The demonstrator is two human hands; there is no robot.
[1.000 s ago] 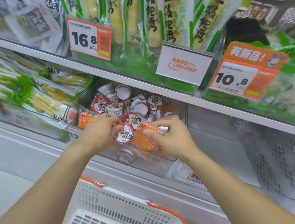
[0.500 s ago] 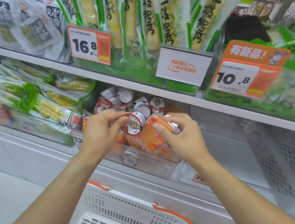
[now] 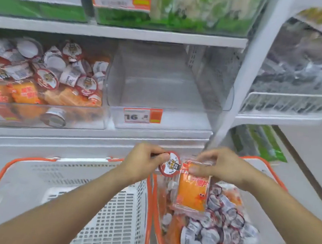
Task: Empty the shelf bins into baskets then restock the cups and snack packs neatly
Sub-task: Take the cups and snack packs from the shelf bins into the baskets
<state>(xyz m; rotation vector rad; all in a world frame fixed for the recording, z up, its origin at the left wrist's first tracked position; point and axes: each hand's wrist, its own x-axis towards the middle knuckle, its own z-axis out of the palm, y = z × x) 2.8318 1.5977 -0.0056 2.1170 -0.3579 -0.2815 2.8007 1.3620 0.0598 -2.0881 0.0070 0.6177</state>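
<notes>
Over the right basket (image 3: 268,165), already heaped with cups and packs, the left hand (image 3: 141,163) pinches a cup (image 3: 170,164) and the right hand (image 3: 223,167) pinches an orange snack pack (image 3: 192,190), likely poised to drop them in, while the left bin (image 3: 41,111) remains half full.
</notes>
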